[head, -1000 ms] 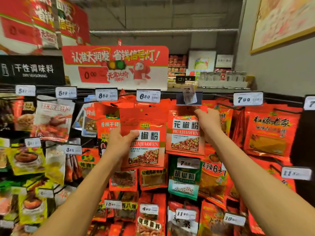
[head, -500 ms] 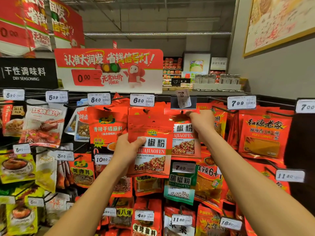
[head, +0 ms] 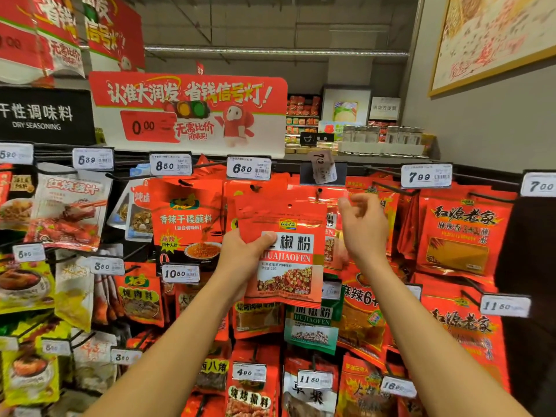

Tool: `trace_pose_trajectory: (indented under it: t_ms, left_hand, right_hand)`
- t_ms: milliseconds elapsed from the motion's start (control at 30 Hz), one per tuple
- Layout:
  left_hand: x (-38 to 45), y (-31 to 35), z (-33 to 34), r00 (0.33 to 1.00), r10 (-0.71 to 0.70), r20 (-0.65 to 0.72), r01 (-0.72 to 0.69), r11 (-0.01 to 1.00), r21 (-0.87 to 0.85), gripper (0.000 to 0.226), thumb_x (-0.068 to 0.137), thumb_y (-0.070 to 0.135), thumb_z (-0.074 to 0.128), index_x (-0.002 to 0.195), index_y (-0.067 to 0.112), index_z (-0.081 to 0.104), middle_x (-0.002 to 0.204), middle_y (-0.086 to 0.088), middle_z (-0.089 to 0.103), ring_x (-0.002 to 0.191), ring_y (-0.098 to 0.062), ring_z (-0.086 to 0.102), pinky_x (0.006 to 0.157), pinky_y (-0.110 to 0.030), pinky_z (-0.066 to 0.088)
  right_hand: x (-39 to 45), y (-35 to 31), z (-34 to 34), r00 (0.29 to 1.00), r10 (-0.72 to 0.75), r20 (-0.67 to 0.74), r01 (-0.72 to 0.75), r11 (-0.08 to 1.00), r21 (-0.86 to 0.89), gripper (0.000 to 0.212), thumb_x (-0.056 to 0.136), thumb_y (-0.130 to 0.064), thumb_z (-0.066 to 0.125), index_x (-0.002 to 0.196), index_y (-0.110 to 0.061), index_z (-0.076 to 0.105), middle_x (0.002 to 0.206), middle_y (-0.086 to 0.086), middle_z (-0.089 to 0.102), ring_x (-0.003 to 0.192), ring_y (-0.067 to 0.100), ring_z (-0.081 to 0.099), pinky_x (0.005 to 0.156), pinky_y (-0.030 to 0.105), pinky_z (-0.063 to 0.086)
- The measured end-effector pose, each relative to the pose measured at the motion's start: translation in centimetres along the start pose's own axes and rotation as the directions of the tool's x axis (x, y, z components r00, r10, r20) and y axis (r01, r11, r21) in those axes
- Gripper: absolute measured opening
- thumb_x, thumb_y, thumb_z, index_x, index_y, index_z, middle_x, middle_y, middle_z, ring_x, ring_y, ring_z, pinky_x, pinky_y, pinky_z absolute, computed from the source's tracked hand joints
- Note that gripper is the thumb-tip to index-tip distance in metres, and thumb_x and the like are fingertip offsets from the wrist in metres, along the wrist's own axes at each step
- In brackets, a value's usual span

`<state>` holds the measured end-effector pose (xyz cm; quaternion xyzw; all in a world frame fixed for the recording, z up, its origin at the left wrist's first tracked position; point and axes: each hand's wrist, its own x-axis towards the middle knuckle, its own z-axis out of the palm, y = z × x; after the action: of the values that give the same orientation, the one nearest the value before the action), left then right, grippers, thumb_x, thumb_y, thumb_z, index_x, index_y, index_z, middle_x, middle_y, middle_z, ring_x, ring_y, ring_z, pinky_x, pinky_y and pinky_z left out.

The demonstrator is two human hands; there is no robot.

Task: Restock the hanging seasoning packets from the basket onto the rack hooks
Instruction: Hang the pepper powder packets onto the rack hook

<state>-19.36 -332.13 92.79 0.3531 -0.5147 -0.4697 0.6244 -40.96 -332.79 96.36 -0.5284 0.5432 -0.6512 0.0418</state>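
Left hand [head: 240, 254] grips 1 red seasoning packet [head: 284, 251], not yet on its hook [head: 319, 192]; right hand [head: 362, 227] hovers loosely open, empty; neighbouring hooks already stocked.

Grey wall [head: 469, 121] to my right with a gold-framed picture [head: 493, 34], bare grey ceiling and a long pipe [head: 276, 51] above me, red sale banner [head: 188, 111], black dry-seasoning sign [head: 39, 115], far shelves [head: 302, 115] of red goods, dim light.
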Motion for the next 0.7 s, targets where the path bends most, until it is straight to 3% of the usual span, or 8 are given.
trace_pose_trajectory:
  t_ms: [67,133,267,367,500,600,700]
  left_hand:
    - [-0.1,0.0,1.1,1.000,-0.006,0.025,0.007,0.999,-0.033,0.010,0.090,0.010,0.074,0.098,0.011,0.070,0.090,-0.010,0.079,0.077,-0.027,0.077,0.059,-0.029,0.060]
    - [-0.3,-0.1,2.0,0.999,0.005,0.048,-0.002,0.998,-0.063,0.011,0.089,0.009,0.075,0.100,0.009,0.071,0.091,-0.011,0.079,0.080,-0.028,0.077,0.061,-0.030,0.060]
    - [-0.2,-0.3,2.2,0.999,0.042,-0.009,-0.043,0.998,-0.037,0.011,0.094,0.024,0.071,0.095,0.014,0.074,0.094,-0.008,0.079,0.086,-0.026,0.077,0.069,-0.037,0.063]
    - [0.4,-0.4,0.1,0.988,0.063,-0.142,-0.058,0.997,0.043,0.013,0.097,0.029,0.067,0.093,0.017,0.073,0.087,0.002,0.080,0.083,-0.019,0.077,0.066,-0.032,0.061]
    - [0.7,-0.2,-2.9,0.967,0.093,-0.239,-0.055,0.986,0.160,0.021,0.094,0.035,0.070,0.085,0.016,0.071,0.078,0.007,0.078,0.076,-0.015,0.075,0.071,-0.035,0.058]
    - [0.8,-0.1,-4.4,0.955,0.103,-0.277,-0.052,0.981,0.188,0.022,0.093,0.038,0.071,0.085,0.018,0.072,0.082,0.002,0.079,0.082,-0.022,0.076,0.079,-0.042,0.060]
    - [0.6,0.1,-5.3,0.957,0.106,-0.269,-0.059,0.982,0.177,0.018,0.094,0.037,0.070,0.085,0.022,0.073,0.082,0.005,0.079,0.079,-0.019,0.076,0.073,-0.037,0.059]
  right_hand:
    - [-1.0,-0.5,0.0,0.964,0.072,0.255,-0.139,0.957,0.255,0.045,0.080,-0.067,0.064,0.097,-0.026,0.065,0.078,-0.008,0.072,0.071,0.012,0.068,0.059,0.031,0.055]
    - [-1.1,-0.6,0.4,0.943,0.062,0.328,-0.156,0.950,0.270,0.041,0.077,-0.067,0.070,0.087,-0.027,0.069,0.080,-0.005,0.077,0.071,0.016,0.074,0.061,0.035,0.059]
    - [0.5,-0.2,1.0,0.988,0.042,0.147,-0.074,0.973,0.218,0.013,0.087,-0.048,0.070,0.079,-0.038,0.072,0.080,-0.014,0.075,0.071,0.008,0.073,0.066,0.035,0.058]
    - [2.4,-0.1,1.1,0.994,0.074,0.079,-0.084,0.987,0.135,0.017,0.090,-0.034,0.068,0.073,-0.033,0.069,0.072,-0.017,0.073,0.070,0.008,0.071,0.069,0.040,0.060]
    - [3.8,-0.6,1.9,0.996,0.068,0.063,-0.071,0.996,0.055,0.024,0.090,-0.028,0.068,0.067,-0.021,0.065,0.060,-0.008,0.066,0.059,0.012,0.061,0.056,0.035,0.048]
    - [4.2,-0.9,2.3,0.998,0.048,0.044,-0.048,0.999,0.004,0.027,0.089,-0.028,0.068,0.064,-0.020,0.059,0.062,-0.008,0.063,0.057,0.011,0.054,0.054,0.030,0.037]
    - [4.1,-1.2,2.3,0.999,0.028,0.034,-0.027,0.999,-0.035,0.028,0.087,-0.031,0.067,0.065,-0.015,0.060,0.064,0.000,0.065,0.059,0.017,0.056,0.057,0.035,0.042]
